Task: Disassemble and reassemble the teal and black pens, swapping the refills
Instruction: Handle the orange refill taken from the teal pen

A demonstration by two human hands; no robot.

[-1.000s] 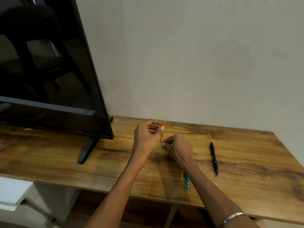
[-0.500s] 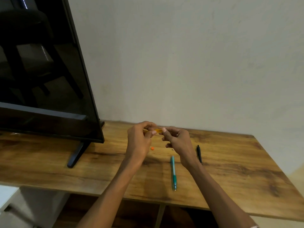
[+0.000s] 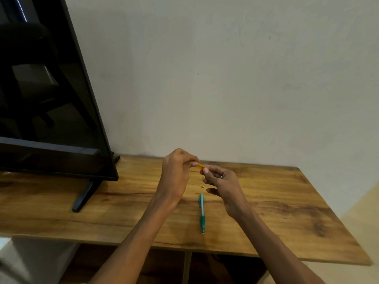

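Observation:
A teal pen point(image 3: 202, 212) lies lengthwise on the wooden table point(image 3: 287, 212), tip toward me, between my two forearms. Above it my left hand point(image 3: 176, 173) and my right hand point(image 3: 221, 181) meet over the table, both pinching a small orange pen-like piece point(image 3: 200, 166) between thumbs and fingertips. A tiny pale bit point(image 3: 202, 186) rests on the wood just beyond the teal pen's far end. The black pen is hidden behind my right hand.
A large black TV point(image 3: 47, 99) stands on the left of the table, its foot point(image 3: 84, 195) reaching toward the front. A plain wall rises right behind the table. Open shelving shows under the tabletop.
The head view has shifted, so the teal pen sits more centrally and the black pen has gone behind my right hand. Both hands stay together on the orange piece.

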